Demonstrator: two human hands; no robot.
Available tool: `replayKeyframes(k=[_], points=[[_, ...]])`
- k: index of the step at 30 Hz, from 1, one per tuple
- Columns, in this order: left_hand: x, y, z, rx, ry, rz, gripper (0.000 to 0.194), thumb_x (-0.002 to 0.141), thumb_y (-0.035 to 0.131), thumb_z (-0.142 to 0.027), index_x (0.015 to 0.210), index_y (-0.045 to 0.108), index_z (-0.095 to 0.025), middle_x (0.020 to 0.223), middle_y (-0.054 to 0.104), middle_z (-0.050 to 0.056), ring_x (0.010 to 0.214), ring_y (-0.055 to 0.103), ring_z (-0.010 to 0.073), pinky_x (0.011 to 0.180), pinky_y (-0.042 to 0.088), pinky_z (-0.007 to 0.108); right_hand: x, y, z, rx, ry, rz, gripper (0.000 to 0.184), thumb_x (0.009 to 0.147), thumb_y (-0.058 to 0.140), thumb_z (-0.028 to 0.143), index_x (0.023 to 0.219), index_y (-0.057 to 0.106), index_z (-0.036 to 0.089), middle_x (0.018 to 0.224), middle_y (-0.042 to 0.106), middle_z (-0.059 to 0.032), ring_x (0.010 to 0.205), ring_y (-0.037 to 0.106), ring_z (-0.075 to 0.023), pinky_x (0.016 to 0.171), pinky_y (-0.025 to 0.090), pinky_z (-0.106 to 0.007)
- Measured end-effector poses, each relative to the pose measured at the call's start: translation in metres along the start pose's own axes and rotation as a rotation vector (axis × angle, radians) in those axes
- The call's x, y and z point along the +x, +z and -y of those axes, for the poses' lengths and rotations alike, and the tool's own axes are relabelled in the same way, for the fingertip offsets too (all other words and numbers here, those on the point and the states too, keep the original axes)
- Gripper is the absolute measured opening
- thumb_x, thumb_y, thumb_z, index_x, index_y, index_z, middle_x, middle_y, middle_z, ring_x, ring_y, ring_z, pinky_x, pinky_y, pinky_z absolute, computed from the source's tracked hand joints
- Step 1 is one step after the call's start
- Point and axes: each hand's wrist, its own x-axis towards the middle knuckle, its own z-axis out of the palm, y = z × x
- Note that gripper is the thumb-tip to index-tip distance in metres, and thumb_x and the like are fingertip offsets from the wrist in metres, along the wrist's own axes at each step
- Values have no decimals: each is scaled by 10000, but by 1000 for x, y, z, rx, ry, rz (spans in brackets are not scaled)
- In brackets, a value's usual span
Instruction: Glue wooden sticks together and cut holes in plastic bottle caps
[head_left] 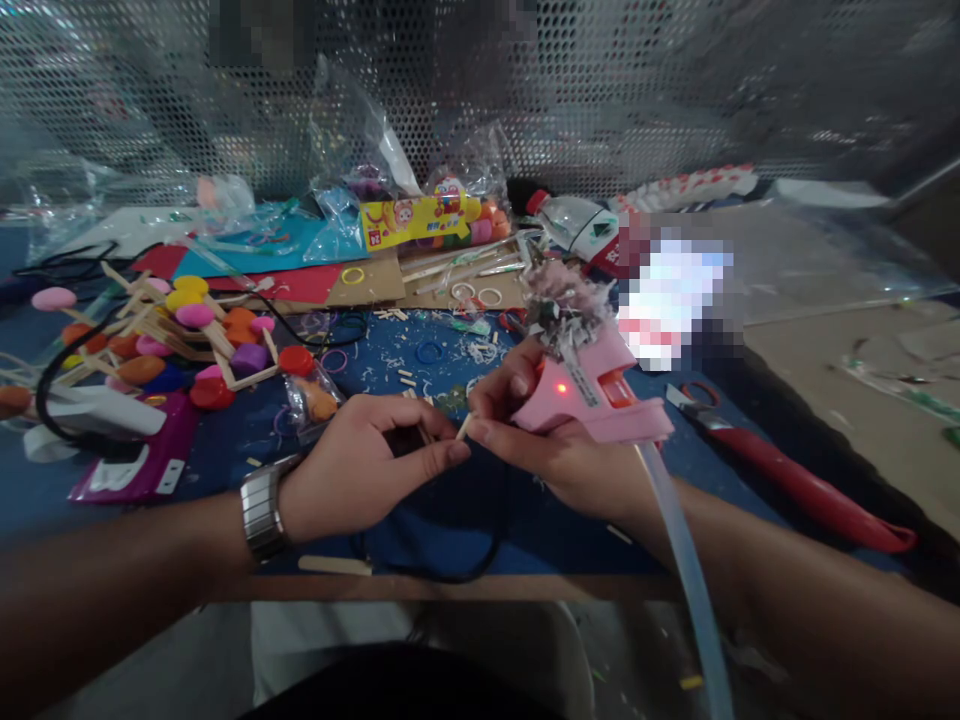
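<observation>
Head view, centre: left hand (367, 455) and right hand (555, 460) pinch a short wooden stick (465, 426), the right also holding a pink glue gun (574, 392); apparently positioning, which calls for steady fingertips.

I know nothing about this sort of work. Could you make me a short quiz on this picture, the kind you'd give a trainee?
1. Multiple choice: which of the person's wrists wears the silver watch? (a) the right (b) the left (c) neither

2. True or false: in the picture, the red-handled tool lies farther right than the pink glue gun.

3. Short answer: what small thing shows where the fingertips of the left hand and the right hand come close together?

Key: 1. b. 2. True. 3. A small wooden stick.
</observation>
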Motion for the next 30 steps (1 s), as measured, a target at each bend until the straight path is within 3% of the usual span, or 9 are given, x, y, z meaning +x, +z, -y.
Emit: replayKeyframes(k=[9, 18, 30], points=[[1, -1, 0, 10, 6, -33, 263, 837, 713, -366, 703, 664, -145, 691, 623, -1, 647, 510, 99, 598, 433, 198, 3, -2, -1, 56, 40, 1, 488, 709, 889, 217, 819, 417, 268, 771, 629, 56, 691, 585, -135, 660, 508, -305], [0, -1, 0, -7, -19, 4, 242, 821, 712, -366, 719, 683, -149, 687, 640, 12, 635, 523, 108, 576, 439, 202, 3, -1, 2, 17, 39, -34, 437, 755, 835, 187, 806, 406, 256, 803, 685, 56, 684, 603, -112, 662, 502, -285], [0, -1, 0, 6, 11, 22, 221, 820, 737, -335, 710, 685, -152, 714, 695, 9, 666, 599, 103, 637, 475, 193, 3, -1, 5, 35, 38, -19, 414, 772, 797, 119, 792, 407, 257, 746, 625, 75, 698, 589, -117, 696, 504, -285]])
